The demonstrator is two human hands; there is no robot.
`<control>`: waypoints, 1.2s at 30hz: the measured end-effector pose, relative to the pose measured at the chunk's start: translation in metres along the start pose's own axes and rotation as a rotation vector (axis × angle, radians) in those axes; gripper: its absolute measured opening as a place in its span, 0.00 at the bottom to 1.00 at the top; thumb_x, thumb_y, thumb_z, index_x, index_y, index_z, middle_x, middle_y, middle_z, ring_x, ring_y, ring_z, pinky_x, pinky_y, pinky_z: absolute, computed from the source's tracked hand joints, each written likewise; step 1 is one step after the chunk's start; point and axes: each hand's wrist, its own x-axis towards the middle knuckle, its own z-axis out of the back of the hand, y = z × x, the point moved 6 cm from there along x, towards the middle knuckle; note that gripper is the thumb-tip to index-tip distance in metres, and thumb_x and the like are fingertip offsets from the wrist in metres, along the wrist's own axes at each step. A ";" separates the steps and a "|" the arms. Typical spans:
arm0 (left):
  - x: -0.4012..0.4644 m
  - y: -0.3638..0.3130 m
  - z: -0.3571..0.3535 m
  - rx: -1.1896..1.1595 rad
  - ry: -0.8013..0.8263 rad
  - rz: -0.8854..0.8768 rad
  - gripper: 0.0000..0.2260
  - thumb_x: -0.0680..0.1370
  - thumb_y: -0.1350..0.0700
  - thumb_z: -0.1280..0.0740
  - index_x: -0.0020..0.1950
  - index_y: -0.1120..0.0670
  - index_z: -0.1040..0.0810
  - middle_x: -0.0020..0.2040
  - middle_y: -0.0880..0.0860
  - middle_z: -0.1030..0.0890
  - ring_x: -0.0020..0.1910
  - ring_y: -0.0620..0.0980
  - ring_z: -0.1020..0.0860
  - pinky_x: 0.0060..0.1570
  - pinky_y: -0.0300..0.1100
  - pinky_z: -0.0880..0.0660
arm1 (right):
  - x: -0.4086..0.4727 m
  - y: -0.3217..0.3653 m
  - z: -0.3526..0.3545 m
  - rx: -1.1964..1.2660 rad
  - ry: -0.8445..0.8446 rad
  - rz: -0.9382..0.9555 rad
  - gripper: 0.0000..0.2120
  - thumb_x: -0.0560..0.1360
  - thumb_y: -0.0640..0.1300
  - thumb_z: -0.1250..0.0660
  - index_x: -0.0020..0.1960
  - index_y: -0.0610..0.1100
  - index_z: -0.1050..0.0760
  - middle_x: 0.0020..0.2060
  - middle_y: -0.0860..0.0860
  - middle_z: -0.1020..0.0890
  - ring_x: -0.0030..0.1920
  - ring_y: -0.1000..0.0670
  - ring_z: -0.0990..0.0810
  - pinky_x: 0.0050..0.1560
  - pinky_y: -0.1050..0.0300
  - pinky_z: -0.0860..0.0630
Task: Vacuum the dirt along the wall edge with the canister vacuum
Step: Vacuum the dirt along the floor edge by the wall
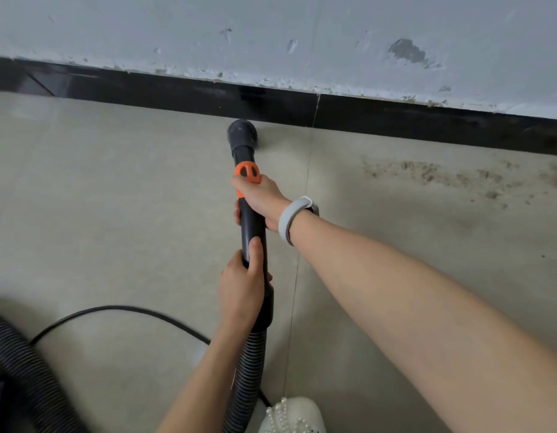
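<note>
Black plastic forms the one vacuum wand (253, 226) we hold with both hands, and we count a single round brush nozzle (241, 132) at its tip, resting on the tiled floor (114, 198) just beside the black skirting (177, 95) at the foot of the wall (271, 32). Our right hand (261, 200) grips the wand just below its one orange collar (247, 172), fingers wrapped round the tube, and its wrist carries one pale band (291, 218). Our left hand (242, 284) grips the wand lower down, thumb laid along the top, near where the ribbed hose (249, 370) joins. One thin black cable (121, 309) curves across the floor. One patch of dirt (442, 176) lies near the skirting, well apart to the right of the nozzle. We can read no brand or writing anywhere. The hose runs out of view at the bottom and reappears at the lower left, the canister is not visible, and one white beaded shoe (289, 415) is cut off by the lower edge.
</note>
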 end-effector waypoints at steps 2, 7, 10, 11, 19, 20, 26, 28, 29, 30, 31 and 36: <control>0.001 0.001 -0.004 0.001 0.048 0.007 0.26 0.76 0.38 0.47 0.35 0.58 0.25 0.24 0.46 0.21 0.25 0.41 0.24 0.28 0.38 0.32 | 0.002 -0.003 0.005 0.016 -0.030 -0.017 0.08 0.76 0.40 0.39 0.39 0.40 0.35 0.27 0.45 0.29 0.24 0.48 0.30 0.28 0.59 0.27; 0.013 -0.013 -0.018 0.000 0.124 0.010 0.26 0.76 0.37 0.47 0.36 0.58 0.25 0.24 0.47 0.21 0.26 0.45 0.22 0.33 0.44 0.25 | 0.005 0.007 0.025 0.019 -0.098 -0.026 0.06 0.76 0.41 0.38 0.42 0.41 0.33 0.28 0.45 0.28 0.25 0.48 0.28 0.29 0.58 0.26; 0.014 -0.026 -0.027 0.020 0.179 -0.025 0.26 0.75 0.36 0.47 0.37 0.57 0.26 0.24 0.48 0.21 0.27 0.45 0.22 0.35 0.44 0.25 | 0.002 0.013 0.041 0.061 -0.157 -0.017 0.07 0.76 0.41 0.38 0.41 0.41 0.33 0.28 0.46 0.28 0.24 0.49 0.29 0.29 0.59 0.27; 0.011 -0.027 -0.029 0.020 0.196 -0.032 0.26 0.75 0.36 0.47 0.37 0.58 0.26 0.25 0.49 0.21 0.27 0.46 0.21 0.36 0.45 0.24 | -0.001 0.011 0.046 0.066 -0.175 -0.013 0.07 0.76 0.41 0.38 0.40 0.41 0.33 0.28 0.46 0.28 0.24 0.49 0.29 0.28 0.59 0.27; -0.035 -0.014 -0.046 0.042 0.366 -0.066 0.24 0.78 0.41 0.45 0.38 0.60 0.25 0.27 0.51 0.20 0.29 0.48 0.21 0.38 0.46 0.23 | -0.039 -0.026 0.086 0.079 -0.350 0.034 0.07 0.75 0.41 0.40 0.39 0.43 0.35 0.26 0.45 0.29 0.19 0.50 0.30 0.22 0.64 0.29; -0.038 -0.015 -0.047 0.056 0.395 -0.085 0.24 0.78 0.41 0.45 0.38 0.60 0.25 0.27 0.50 0.20 0.28 0.47 0.21 0.37 0.45 0.24 | -0.043 -0.029 0.091 0.088 -0.379 0.035 0.06 0.74 0.41 0.40 0.40 0.42 0.35 0.26 0.46 0.29 0.19 0.49 0.30 0.22 0.64 0.29; -0.053 -0.020 -0.058 0.139 0.536 -0.144 0.23 0.79 0.43 0.46 0.38 0.60 0.25 0.28 0.51 0.19 0.28 0.46 0.21 0.38 0.43 0.24 | -0.063 -0.048 0.121 0.204 -0.478 0.019 0.05 0.74 0.41 0.39 0.47 0.42 0.34 0.26 0.46 0.29 0.20 0.48 0.28 0.24 0.61 0.28; -0.060 -0.017 -0.059 0.147 0.577 -0.151 0.22 0.80 0.44 0.45 0.37 0.58 0.26 0.28 0.51 0.19 0.28 0.47 0.21 0.38 0.43 0.24 | -0.068 -0.059 0.127 0.250 -0.509 0.013 0.07 0.73 0.43 0.38 0.49 0.42 0.33 0.29 0.46 0.28 0.26 0.46 0.26 0.29 0.57 0.26; -0.063 -0.015 -0.059 0.152 0.596 -0.153 0.21 0.80 0.44 0.45 0.36 0.57 0.26 0.28 0.52 0.18 0.28 0.47 0.21 0.38 0.42 0.25 | -0.069 -0.065 0.128 0.256 -0.527 0.009 0.08 0.73 0.44 0.38 0.50 0.42 0.33 0.31 0.46 0.27 0.29 0.45 0.26 0.33 0.54 0.25; -0.065 -0.012 -0.058 0.158 0.612 -0.150 0.21 0.80 0.44 0.45 0.36 0.56 0.26 0.28 0.52 0.18 0.28 0.46 0.21 0.37 0.42 0.25 | -0.070 -0.071 0.129 0.264 -0.540 0.006 0.09 0.72 0.44 0.38 0.50 0.42 0.33 0.32 0.45 0.27 0.32 0.44 0.26 0.35 0.52 0.25; -0.067 -0.010 -0.058 0.160 0.619 -0.146 0.21 0.80 0.45 0.45 0.35 0.56 0.26 0.28 0.52 0.19 0.27 0.46 0.21 0.35 0.40 0.26 | -0.070 -0.075 0.129 0.278 -0.546 0.004 0.10 0.72 0.44 0.37 0.50 0.42 0.33 0.33 0.45 0.27 0.33 0.43 0.26 0.36 0.51 0.25; -0.054 -0.021 -0.068 0.126 0.543 -0.130 0.23 0.81 0.46 0.45 0.34 0.59 0.26 0.26 0.52 0.20 0.25 0.45 0.23 0.29 0.33 0.29 | -0.058 -0.055 0.134 0.281 -0.496 0.022 0.09 0.74 0.43 0.37 0.52 0.42 0.32 0.29 0.46 0.27 0.27 0.46 0.27 0.30 0.56 0.25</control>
